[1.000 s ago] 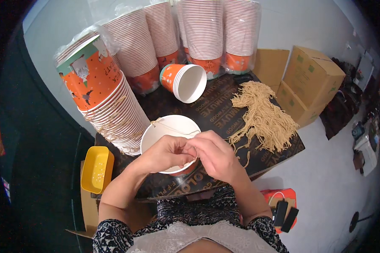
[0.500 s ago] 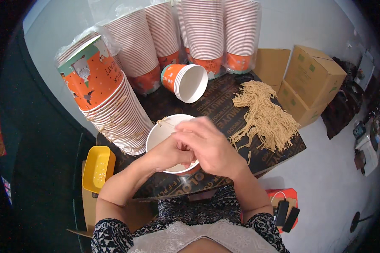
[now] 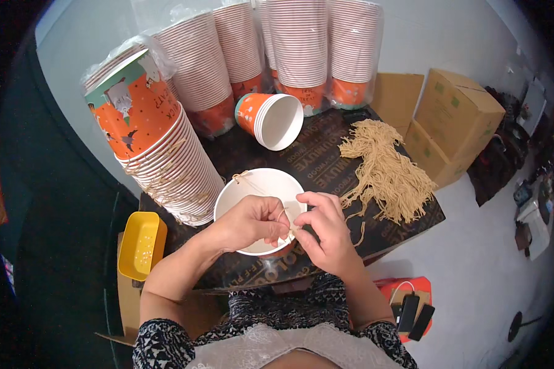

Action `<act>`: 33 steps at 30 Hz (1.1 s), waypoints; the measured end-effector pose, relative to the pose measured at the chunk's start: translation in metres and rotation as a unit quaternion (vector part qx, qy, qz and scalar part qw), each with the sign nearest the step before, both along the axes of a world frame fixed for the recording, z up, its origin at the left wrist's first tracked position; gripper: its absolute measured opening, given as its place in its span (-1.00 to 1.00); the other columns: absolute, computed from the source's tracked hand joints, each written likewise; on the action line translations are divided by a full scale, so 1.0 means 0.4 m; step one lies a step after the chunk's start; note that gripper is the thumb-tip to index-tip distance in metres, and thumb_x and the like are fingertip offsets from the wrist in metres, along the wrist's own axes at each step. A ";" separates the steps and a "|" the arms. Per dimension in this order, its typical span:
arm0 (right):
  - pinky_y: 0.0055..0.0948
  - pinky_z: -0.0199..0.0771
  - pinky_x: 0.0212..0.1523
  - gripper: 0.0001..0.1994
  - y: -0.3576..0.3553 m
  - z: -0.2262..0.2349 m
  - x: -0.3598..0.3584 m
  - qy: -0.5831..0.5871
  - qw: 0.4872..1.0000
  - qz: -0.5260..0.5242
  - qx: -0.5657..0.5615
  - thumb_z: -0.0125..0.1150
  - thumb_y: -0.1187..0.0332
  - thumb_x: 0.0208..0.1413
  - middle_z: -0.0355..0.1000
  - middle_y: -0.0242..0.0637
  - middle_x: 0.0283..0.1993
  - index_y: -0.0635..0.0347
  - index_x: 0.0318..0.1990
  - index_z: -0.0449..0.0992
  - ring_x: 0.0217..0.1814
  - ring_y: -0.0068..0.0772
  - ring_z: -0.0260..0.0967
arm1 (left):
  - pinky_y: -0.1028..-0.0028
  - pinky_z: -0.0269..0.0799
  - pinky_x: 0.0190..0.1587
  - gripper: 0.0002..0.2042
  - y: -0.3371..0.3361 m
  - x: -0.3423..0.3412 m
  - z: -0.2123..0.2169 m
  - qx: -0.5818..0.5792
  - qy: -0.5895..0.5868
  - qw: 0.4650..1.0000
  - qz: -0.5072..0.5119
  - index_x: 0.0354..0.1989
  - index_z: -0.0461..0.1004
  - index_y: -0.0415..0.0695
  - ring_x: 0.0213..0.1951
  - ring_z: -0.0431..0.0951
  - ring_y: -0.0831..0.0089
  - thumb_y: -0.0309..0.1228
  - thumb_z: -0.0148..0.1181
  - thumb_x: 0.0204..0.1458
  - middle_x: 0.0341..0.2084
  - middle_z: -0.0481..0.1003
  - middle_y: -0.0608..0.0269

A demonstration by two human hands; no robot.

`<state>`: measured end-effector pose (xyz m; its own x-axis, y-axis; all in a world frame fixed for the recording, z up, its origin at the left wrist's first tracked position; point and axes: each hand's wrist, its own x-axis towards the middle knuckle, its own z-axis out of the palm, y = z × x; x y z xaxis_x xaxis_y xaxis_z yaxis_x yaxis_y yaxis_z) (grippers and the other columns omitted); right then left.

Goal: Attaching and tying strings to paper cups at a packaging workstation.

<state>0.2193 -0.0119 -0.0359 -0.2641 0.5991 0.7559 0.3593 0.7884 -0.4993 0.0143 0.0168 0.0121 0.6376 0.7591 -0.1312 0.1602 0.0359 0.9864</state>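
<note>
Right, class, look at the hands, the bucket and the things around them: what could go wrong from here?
The thin cord might slip, since the left hand seems to pinch it only with the fingertips.

The tall stack of buckets stands close to the white-lined bucket, so a bump from the left forearm could topple it.

Loose strands of the tan cord bundle could tangle or slide off the nearby table edge.
</note>
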 end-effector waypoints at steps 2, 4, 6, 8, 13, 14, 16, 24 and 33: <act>-0.13 0.33 0.04 -0.88 0.000 -0.005 -0.010 -0.005 1.000 -0.008 0.022 0.23 0.56 -0.03 0.34 -0.06 0.04 0.27 -0.32 0.43 0.07 0.04 0.25 | 0.59 0.40 -0.39 -0.93 0.001 0.001 -0.001 -0.003 -0.002 1.000 0.007 -0.35 0.46 -0.28 -0.48 0.49 0.57 -0.57 0.23 0.07 -0.49 0.53 0.24; -0.13 0.33 0.01 -0.86 -0.006 -0.007 -0.023 0.025 1.000 -0.012 0.014 0.25 0.56 -0.05 0.34 -0.09 -0.02 0.25 -0.35 0.40 0.03 0.02 0.27 | 0.58 0.42 -0.39 -0.92 0.000 0.000 0.000 -0.006 -0.003 1.000 0.014 -0.37 0.45 -0.27 -0.48 0.51 0.55 -0.57 0.25 0.06 -0.50 0.54 0.21; -0.13 0.33 0.00 -0.85 -0.017 -0.013 -0.032 0.038 0.999 -0.023 0.024 0.25 0.57 -0.06 0.35 -0.12 -0.05 0.24 -0.34 0.40 0.00 0.00 0.27 | 0.58 0.42 -0.38 -0.93 0.005 0.005 -0.003 -0.016 -0.006 0.999 0.030 -0.38 0.45 -0.27 -0.47 0.51 0.55 -0.58 0.24 0.06 -0.49 0.55 0.21; -0.14 0.33 -0.02 -0.84 -0.026 -0.018 -0.043 0.051 0.998 -0.033 0.035 0.26 0.58 -0.08 0.35 -0.14 -0.07 0.24 -0.34 0.41 -0.02 -0.02 0.28 | 0.58 0.43 -0.37 -0.94 0.011 0.005 -0.005 -0.029 -0.017 0.999 0.026 -0.36 0.46 -0.28 -0.47 0.50 0.55 -0.60 0.23 0.06 -0.48 0.55 0.21; -0.25 0.36 -0.13 -0.79 -0.034 -0.031 -0.055 0.066 0.994 -0.044 0.081 0.35 0.59 -0.15 0.38 -0.23 -0.17 0.22 -0.34 0.45 -0.12 -0.12 0.31 | 0.59 0.44 -0.35 -0.93 0.017 0.002 -0.017 -0.059 -0.047 0.997 0.019 -0.36 0.45 -0.28 -0.46 0.50 0.55 -0.64 0.24 0.03 -0.46 0.54 0.21; -0.26 0.37 -0.15 -0.78 -0.034 -0.034 -0.052 0.061 0.993 -0.046 0.090 0.36 0.58 -0.16 0.38 -0.25 -0.16 0.21 -0.33 0.47 -0.12 -0.12 0.32 | 0.59 0.44 -0.35 -0.92 0.017 0.002 -0.017 -0.045 -0.037 0.998 0.014 -0.36 0.46 -0.27 -0.45 0.51 0.56 -0.65 0.24 0.01 -0.46 0.54 0.22; -0.27 0.37 -0.14 -0.79 -0.031 -0.040 -0.047 0.067 0.993 -0.040 0.087 0.36 0.59 -0.17 0.39 -0.25 -0.19 0.21 -0.34 0.48 -0.13 -0.13 0.31 | 0.59 0.43 -0.34 -0.91 0.016 0.004 -0.017 -0.031 -0.028 0.999 0.008 -0.36 0.46 -0.27 -0.43 0.51 0.57 -0.67 0.25 0.00 -0.46 0.54 0.23; -0.29 0.35 -0.14 -0.80 -0.020 -0.047 -0.035 0.077 0.995 -0.005 0.058 0.37 0.60 -0.21 0.40 -0.28 -0.20 0.20 -0.38 0.51 -0.14 -0.16 0.31 | 0.60 0.40 -0.31 -0.87 0.000 0.013 -0.023 0.010 -0.023 0.999 0.025 -0.39 0.40 -0.21 -0.40 0.46 0.65 -0.68 0.22 -0.05 -0.45 0.49 0.35; -0.18 0.20 0.04 -0.91 0.012 -0.035 -0.017 0.022 0.998 -0.046 0.034 0.22 0.48 -0.02 0.39 -0.25 -0.12 0.19 -0.32 0.48 0.00 -0.08 0.27 | 0.58 0.37 -0.37 -0.91 -0.020 0.019 -0.026 0.169 0.021 0.985 0.015 -0.40 0.38 -0.20 -0.39 0.41 0.69 -0.65 0.15 0.01 -0.47 0.45 0.39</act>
